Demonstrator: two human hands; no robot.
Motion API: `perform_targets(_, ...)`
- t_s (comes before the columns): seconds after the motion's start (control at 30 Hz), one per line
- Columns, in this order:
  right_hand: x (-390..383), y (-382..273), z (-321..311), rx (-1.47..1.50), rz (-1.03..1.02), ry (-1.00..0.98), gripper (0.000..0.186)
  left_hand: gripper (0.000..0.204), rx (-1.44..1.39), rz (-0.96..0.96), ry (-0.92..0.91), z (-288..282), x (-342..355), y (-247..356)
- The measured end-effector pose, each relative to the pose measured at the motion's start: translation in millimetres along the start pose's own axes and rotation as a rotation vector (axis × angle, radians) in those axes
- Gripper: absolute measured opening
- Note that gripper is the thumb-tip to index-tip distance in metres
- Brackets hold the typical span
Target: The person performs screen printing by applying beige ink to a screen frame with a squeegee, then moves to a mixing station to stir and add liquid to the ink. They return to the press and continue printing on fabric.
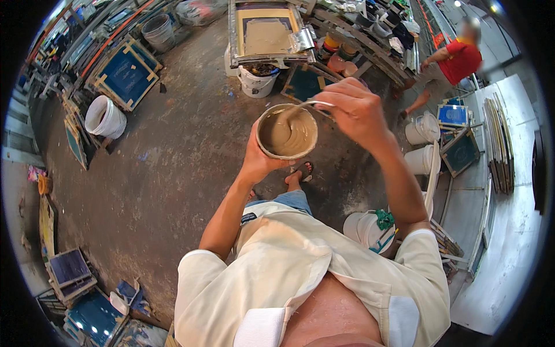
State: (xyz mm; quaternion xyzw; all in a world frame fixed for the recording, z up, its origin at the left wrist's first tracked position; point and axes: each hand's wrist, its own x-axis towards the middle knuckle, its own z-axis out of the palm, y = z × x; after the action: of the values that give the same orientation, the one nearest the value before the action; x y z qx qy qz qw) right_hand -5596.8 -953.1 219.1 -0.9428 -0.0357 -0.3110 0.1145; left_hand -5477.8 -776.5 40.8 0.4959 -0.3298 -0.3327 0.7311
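My left hand (256,157) is wrapped around the side of a round tub (287,155), holding it up in front of my body. Thick tan paint (276,136) fills much of it, with swirl marks on the surface. Pinched in the fingers of my right hand (357,113) is a metal stirrer (321,104) with a thin, pale handle. It slants over the tub's far right rim, and its lower end is coated in tan paint. The submerged tip is hidden, so its exact shape cannot be made out.
Ahead, a stand bears a printing screen (296,24) spread with tan paint, above a white bucket (256,87). Framed screens (124,75) and a bucket (106,117) stand left. More buckets (365,230) line the right. A person in a red top (462,61) is at far right.
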Motion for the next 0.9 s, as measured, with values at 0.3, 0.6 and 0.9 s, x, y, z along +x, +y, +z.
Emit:
perform_targets(0.3,-16.4,4.4,-20.9,0.087,0.033,-0.124,0.015,0.109,-0.083,-0.004,-0.002,4.9,4.1,-1.5)
perform_targets(0.6,-25.4,-4.7,-20.7,0.127,-0.002,-0.135,0.024,0.11,-0.137,-0.044,-0.003,7.7,9.2,-7.6)
perform_targets(0.9,-20.2,-18.5,-10.8,0.25,-0.023,-0.186,0.021,0.113,-0.08,-0.025,-0.011,6.7,9.5,-9.1)
